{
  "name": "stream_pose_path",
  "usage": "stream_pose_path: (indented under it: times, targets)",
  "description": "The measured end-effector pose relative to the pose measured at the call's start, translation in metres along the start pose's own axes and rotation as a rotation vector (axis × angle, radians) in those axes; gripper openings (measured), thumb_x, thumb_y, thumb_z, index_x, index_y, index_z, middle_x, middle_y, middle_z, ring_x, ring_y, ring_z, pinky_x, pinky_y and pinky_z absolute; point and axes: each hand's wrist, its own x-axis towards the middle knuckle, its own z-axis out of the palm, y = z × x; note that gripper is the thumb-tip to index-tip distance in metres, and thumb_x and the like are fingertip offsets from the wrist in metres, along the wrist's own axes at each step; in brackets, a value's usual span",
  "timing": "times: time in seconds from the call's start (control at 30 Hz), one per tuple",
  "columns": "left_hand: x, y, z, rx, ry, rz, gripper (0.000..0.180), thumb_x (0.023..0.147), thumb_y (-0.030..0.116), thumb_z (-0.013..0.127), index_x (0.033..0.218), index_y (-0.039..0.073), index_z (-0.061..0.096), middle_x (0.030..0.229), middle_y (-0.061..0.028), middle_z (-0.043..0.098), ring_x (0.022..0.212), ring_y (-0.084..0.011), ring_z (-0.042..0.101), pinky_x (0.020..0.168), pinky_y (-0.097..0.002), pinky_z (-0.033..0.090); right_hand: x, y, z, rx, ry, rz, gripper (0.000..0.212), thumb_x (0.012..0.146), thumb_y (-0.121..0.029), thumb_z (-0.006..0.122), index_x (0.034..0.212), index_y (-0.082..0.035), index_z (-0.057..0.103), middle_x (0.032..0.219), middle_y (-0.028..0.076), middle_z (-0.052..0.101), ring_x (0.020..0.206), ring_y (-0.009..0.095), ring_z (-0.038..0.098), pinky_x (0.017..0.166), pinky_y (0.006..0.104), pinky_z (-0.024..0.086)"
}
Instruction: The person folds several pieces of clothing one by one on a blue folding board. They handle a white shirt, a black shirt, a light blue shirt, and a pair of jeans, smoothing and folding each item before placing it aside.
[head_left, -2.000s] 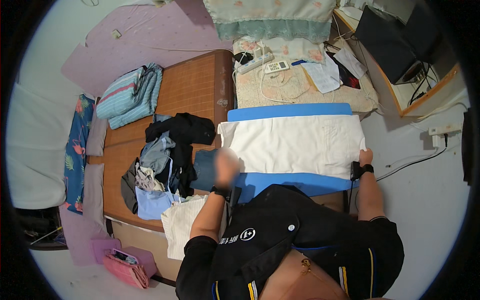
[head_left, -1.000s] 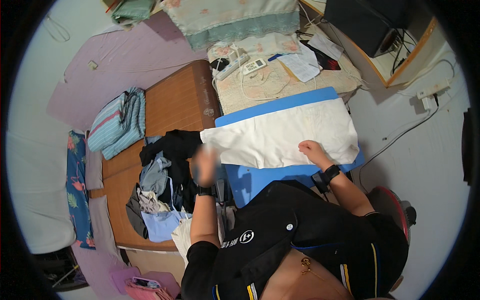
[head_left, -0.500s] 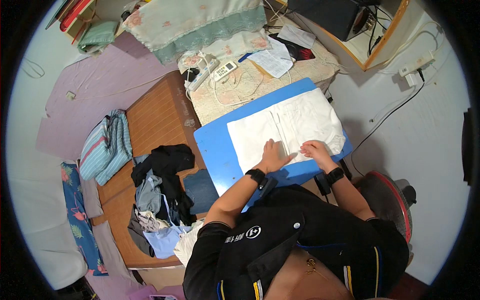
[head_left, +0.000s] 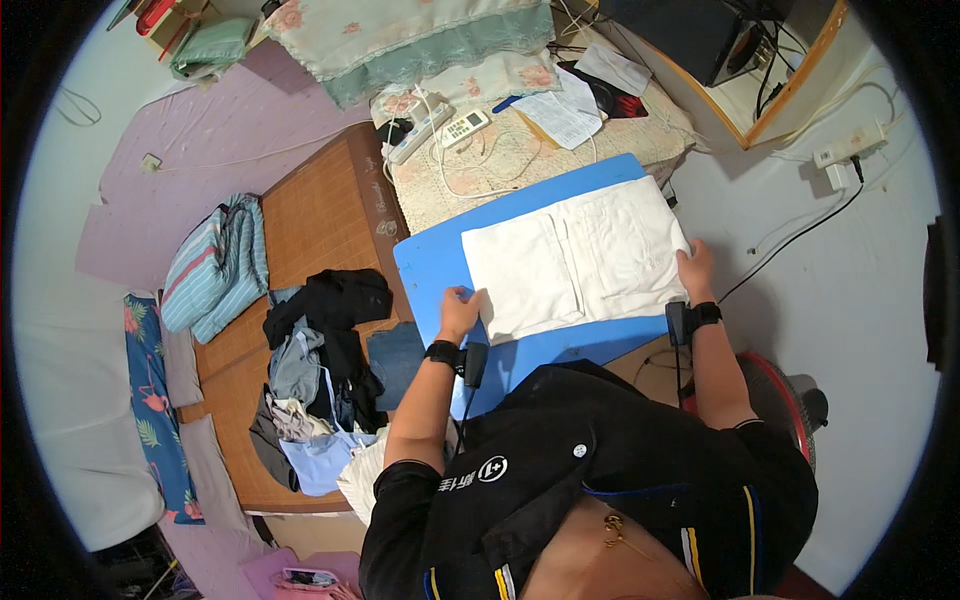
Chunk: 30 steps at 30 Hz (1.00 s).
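Observation:
A folded white garment (head_left: 620,245) lies flat on a small blue table (head_left: 430,262), with a vertical fold line near its middle. At the garment's left edge, my left hand (head_left: 460,314) has its fingers curled and closed against the cloth. On the opposite side, my right hand (head_left: 697,272) grips the right edge, its fingertips partly hidden by the fabric. Each wrist carries a black strap with a dark box-shaped device.
Left of the table, a bed (head_left: 320,215) with a brown mat bears a pile of dark and blue clothes (head_left: 350,300) and a striped blue quilt (head_left: 215,265). Beyond the table, a cloth-covered surface holds a remote (head_left: 465,128), a power strip (head_left: 420,135) and papers (head_left: 565,112).
My hands have moved apart from the garment's front middle, the left to its left edge and the right to its right edge. The cloth looks flatter and straighter.

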Motion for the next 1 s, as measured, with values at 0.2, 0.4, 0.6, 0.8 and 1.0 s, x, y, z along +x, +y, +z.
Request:
stream_pose_path:
  times: [0.2, 0.4, 0.6, 0.8, 1.0]
  targets:
    - [-0.012, 0.000, 0.009, 0.178, -0.060, 0.050, 0.049, 0.068, 0.029, 0.067, 0.097, -0.007, 0.050, 0.085, -0.0240, 0.059, 0.079, -0.0363, 0.058, 0.069, -0.0383, 0.046, -0.012, -0.002, 0.005, -0.177, -0.172, -0.068, 0.068, 0.064, -0.030, 0.070, 0.118, 0.001, 0.043, 0.111, 0.022, 0.050, 0.104, 0.036, 0.046, 0.091, 0.0416, 0.036]
    - [-0.030, 0.001, -0.034, 0.411, -0.004, 0.075, 0.047, 0.068, 0.026, 0.067, 0.101, -0.003, 0.048, 0.100, -0.0230, 0.054, 0.094, -0.0360, 0.052, 0.079, -0.0390, 0.043, -0.017, -0.005, -0.004, 0.180, -0.418, 0.253, 0.076, 0.064, -0.032, 0.072, 0.121, 0.004, 0.038, 0.113, 0.023, 0.050, 0.100, 0.031, 0.052, 0.083, 0.0372, 0.043]
    - [-0.045, 0.039, -0.017, 0.578, 0.027, 0.608, 0.061, 0.067, 0.029, 0.068, 0.115, 0.001, 0.042, 0.120, -0.0202, 0.041, 0.112, -0.0363, 0.037, 0.093, -0.0395, 0.034, 0.001, 0.000, -0.006, 0.529, -0.815, 0.316, 0.053, 0.070, -0.023, 0.063, 0.111, 0.006, 0.046, 0.101, 0.014, 0.055, 0.088, 0.022, 0.054, 0.074, 0.0326, 0.045]
    - [-0.060, 0.030, 0.023, 0.766, -0.218, 0.621, 0.079, 0.070, 0.045, 0.064, 0.130, 0.006, 0.030, 0.136, -0.0221, 0.020, 0.128, -0.0370, 0.016, 0.104, -0.0446, 0.018, -0.012, -0.088, -0.051, 0.803, -0.752, 0.083, 0.044, 0.072, -0.017, 0.057, 0.107, 0.007, 0.047, 0.089, 0.011, 0.057, 0.079, 0.019, 0.055, 0.071, 0.0297, 0.045]
    - [-0.056, 0.034, 0.022, 0.559, -0.315, 0.626, 0.067, 0.074, 0.043, 0.060, 0.125, 0.005, 0.039, 0.133, -0.0221, 0.028, 0.126, -0.0349, 0.021, 0.103, -0.0417, 0.020, -0.052, -0.195, -0.061, 0.771, -0.723, -0.173, 0.032, 0.074, -0.008, 0.058, 0.100, 0.006, 0.047, 0.087, 0.012, 0.058, 0.074, 0.016, 0.056, 0.064, 0.0267, 0.045]
